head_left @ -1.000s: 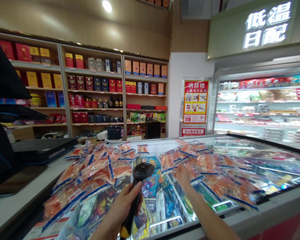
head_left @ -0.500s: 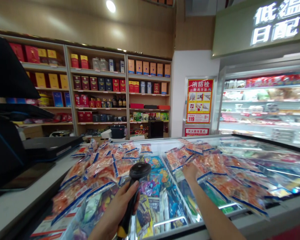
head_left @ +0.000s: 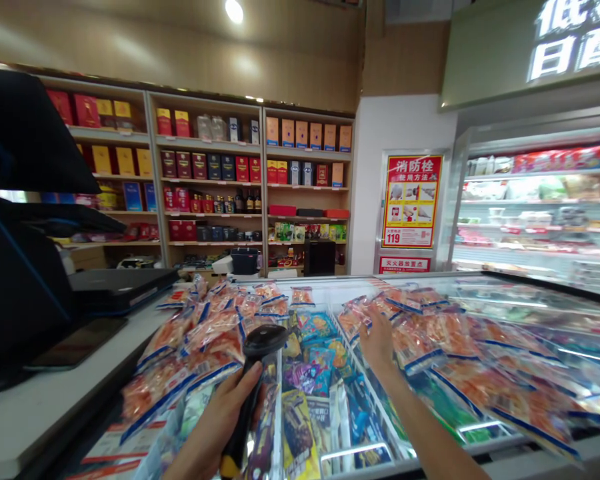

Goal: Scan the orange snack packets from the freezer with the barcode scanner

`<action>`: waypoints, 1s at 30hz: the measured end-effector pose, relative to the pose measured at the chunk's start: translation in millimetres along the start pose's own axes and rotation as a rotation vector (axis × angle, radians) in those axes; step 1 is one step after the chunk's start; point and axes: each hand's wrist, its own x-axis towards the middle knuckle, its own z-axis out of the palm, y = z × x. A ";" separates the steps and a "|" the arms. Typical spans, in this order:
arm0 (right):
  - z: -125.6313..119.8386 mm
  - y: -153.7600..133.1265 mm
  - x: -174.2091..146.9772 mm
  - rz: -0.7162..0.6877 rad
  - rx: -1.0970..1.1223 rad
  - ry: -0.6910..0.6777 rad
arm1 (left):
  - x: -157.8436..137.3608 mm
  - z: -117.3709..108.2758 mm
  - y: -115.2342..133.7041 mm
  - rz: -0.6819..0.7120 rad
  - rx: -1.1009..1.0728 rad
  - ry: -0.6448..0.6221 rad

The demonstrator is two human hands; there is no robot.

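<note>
My left hand (head_left: 226,407) is wrapped round the handle of a black and yellow barcode scanner (head_left: 260,347), whose head points up and away from me. My right hand (head_left: 379,341) reaches over the freezer with its fingers stretched out, at the near left side of a pile of clear packets (head_left: 447,333) with blue edges and orange-pink food inside. Its fingertips touch or hover just above a packet (head_left: 353,319); which of the two I cannot tell. More such packets (head_left: 215,333) are heaped on the left, behind the scanner.
Beneath the sliding glass, the chest freezer holds colourful bagged goods (head_left: 313,373) and a white wire divider (head_left: 363,373). A counter (head_left: 55,413) with a phone (head_left: 80,343) and a dark monitor (head_left: 30,133) stands at left. Stocked shelves (head_left: 207,180) line the back wall.
The view has turned slightly left. My right hand has moved left relative to the packets, and its fingers have straightened. My left hand still grips the barcode scanner.
</note>
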 end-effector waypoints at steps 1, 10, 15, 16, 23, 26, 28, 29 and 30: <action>5.7 -6.9 0.1 -0.033 0.035 -0.018 | 0.7 -3.8 -0.2 0.010 0.002 0.020; 82.5 -64.7 12.9 0.120 0.072 -0.413 | 12.3 -30.1 -7.6 0.008 0.000 0.129; 122.9 -63.8 25.7 0.168 -0.083 -0.539 | 24.7 -36.8 -12.2 0.017 0.068 0.094; 129.9 -61.3 27.6 0.170 -0.106 -0.555 | 27.5 -37.1 -12.9 0.005 0.066 0.081; 162.5 -52.2 38.1 0.239 -0.210 -0.615 | 39.5 -33.6 -16.5 -0.013 -0.051 0.153; 166.9 -53.8 40.6 0.237 -0.230 -0.623 | 41.1 -34.6 -18.3 -0.024 -0.058 0.145; 166.6 -54.2 41.2 0.221 -0.226 -0.632 | 41.2 -35.5 -18.6 -0.030 -0.060 0.146; 165.6 -54.1 41.1 0.212 -0.219 -0.636 | 40.7 -35.6 -18.2 -0.032 -0.064 0.150; 164.2 -54.0 41.0 0.206 -0.212 -0.641 | 39.9 -35.5 -17.4 -0.033 -0.070 0.155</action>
